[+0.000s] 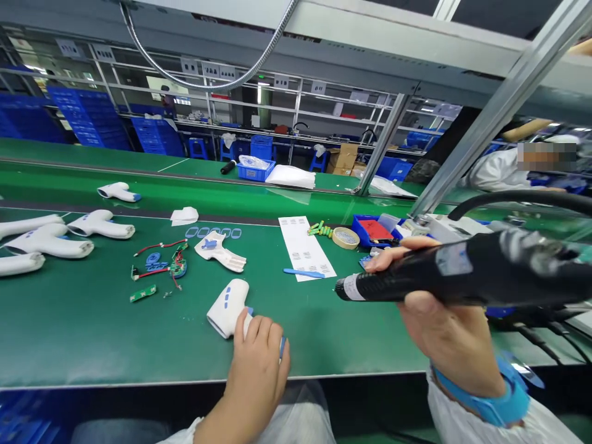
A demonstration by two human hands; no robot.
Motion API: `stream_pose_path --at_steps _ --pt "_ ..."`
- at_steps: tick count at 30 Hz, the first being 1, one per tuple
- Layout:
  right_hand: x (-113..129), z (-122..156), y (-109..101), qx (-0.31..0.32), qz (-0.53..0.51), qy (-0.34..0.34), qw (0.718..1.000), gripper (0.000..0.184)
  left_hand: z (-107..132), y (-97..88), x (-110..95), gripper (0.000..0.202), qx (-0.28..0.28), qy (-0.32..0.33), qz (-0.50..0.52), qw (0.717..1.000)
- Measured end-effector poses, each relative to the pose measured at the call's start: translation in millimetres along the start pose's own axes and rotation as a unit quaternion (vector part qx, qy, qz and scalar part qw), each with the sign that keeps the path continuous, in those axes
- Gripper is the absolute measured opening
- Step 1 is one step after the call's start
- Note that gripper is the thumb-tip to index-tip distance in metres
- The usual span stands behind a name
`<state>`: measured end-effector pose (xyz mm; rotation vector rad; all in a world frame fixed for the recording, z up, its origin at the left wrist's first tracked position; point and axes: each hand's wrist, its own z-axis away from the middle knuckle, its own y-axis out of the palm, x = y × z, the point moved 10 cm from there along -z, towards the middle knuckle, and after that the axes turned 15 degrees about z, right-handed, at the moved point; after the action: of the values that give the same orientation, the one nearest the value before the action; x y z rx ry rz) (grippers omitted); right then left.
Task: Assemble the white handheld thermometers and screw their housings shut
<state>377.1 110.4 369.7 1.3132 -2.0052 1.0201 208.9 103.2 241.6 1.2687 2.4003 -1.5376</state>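
My left hand (256, 370) is shut around the handle of a white plastic pistol-shaped housing (226, 308) with blue marks, resting on the green bench mat (83, 333). My right hand (446, 314) grips a black hot-air gun (462, 271), its nozzle pointing left over the mat, with a cable running off to the right. A blue strap (481, 388) circles my right wrist. Between my hands lies a blue plastic spudger (304, 273) on a printed white sheet (300, 246). Farther left are a green circuit board with red wires (160, 265) and an opened white half-shell (219, 251).
Several white housings (46, 240) lie at the left. A tape roll (345, 237) and a blue tray (372, 231) stand near the gun. A metal upright (504, 111) crosses the upper right. A person in white (499, 169) sits beyond it, past a second green conveyor belt (185, 185).
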Motion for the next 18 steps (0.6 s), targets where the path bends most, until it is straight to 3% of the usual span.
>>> stream_pose_path --at_steps 2,4,6,8,12,15,18 --pt "-7.6 6.7 -3.0 0.067 0.077 -0.013 0.995 0.031 0.3 -4.0 3.2 0.011 0.002 0.014 0.01 1.0" --pt "-17.5 17.8 0.9 0.156 0.145 -0.035 0.976 0.03 3.4 -2.2 2.4 0.023 0.048 0.066 0.014 0.997" --pt "-29.3 33.8 6.8 0.235 0.22 -0.074 0.944 0.03 8.6 0.3 1.6 0.044 0.103 0.126 0.002 0.987" --pt "-43.8 50.2 9.6 0.27 0.311 -0.123 0.903 0.028 11.9 1.2 1.1 0.045 0.148 0.178 -0.02 0.973" --pt "-66.2 70.6 3.6 0.209 0.448 -0.218 0.842 0.039 -5.6 -4.1 1.0 0.019 0.203 0.208 -0.035 0.956" --pt "-79.2 76.5 0.0 0.185 0.502 -0.245 0.809 0.054 -49.4 -5.3 11.9 0.018 0.23 0.123 -0.058 0.964" --pt "-84.8 74.0 -11.3 0.156 0.5 -0.239 0.818 0.056 -105.8 8.6 26.7 0.019 0.266 0.028 -0.146 0.953"
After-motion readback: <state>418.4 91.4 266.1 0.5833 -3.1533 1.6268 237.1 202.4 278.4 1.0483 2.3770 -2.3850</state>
